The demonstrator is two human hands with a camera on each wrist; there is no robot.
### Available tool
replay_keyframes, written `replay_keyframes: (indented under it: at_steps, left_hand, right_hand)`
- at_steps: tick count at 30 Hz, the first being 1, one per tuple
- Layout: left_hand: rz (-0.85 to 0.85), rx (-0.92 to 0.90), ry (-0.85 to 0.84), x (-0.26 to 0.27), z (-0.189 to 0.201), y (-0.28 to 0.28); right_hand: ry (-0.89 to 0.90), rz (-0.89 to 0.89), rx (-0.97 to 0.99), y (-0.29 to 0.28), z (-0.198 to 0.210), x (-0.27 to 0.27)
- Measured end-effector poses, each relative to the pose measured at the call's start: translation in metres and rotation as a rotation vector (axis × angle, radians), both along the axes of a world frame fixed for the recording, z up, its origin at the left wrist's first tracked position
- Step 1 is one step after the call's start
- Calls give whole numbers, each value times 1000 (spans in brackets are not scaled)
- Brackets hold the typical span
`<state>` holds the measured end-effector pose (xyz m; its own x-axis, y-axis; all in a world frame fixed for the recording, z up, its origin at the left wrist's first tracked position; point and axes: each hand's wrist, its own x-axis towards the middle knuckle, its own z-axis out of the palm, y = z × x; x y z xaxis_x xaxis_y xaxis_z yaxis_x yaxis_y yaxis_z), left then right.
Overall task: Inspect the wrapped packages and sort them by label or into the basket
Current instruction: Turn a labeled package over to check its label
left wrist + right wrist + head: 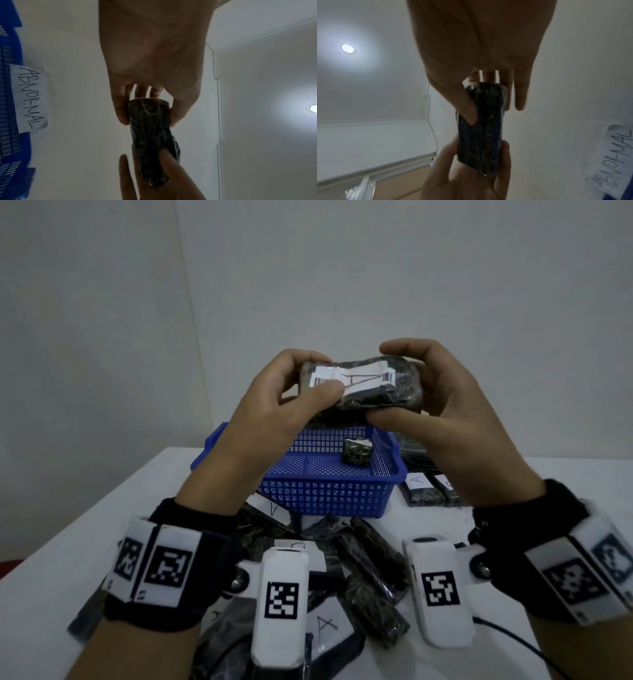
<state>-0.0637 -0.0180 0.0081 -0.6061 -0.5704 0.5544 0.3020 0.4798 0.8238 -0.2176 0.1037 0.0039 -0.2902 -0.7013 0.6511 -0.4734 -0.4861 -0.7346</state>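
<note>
your left hand (274,402) and right hand (442,402) hold one dark wrapped package (363,383) between them, raised above the blue basket (329,491). each hand grips one end, thumb on the near face and fingers curled behind. the package's white label (352,378), marked "a", faces you. the basket sits on the white table (85,542) and contains one small wrapped package (357,451). its outer wall carries a paper tag reading "abnormal" (30,97). loose wrapped packages (370,570) lie piled in front of the basket; two labelled packages (428,489) lie to its right.
</note>
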Motion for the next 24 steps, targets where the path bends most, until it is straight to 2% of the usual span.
replay_keyframes:
  at_steps: [3,6,10,13,18,24]
  left_hand:
    - [3,-6,45,0,1,-2]
    - [30,-33,82,0,1,-4]
    - [8,-120,54,-2,-2,-1]
    - [-2,-198,47,-5,-4,3]
    - [-189,23,130,0,3,0]
    - [-77,-148,148,1,0,1]
  right_hand:
    - [-99,104,137,2,2,3]
    - [-184,88,132,0,3,7]
    - [-82,-61,-13,-5,-2,9]
    - [-70,-71,-74,-4,-2,8]
    - [-217,-31,-43,0,4,-1]
    - [-70,-171,131,-1,-1,-2]
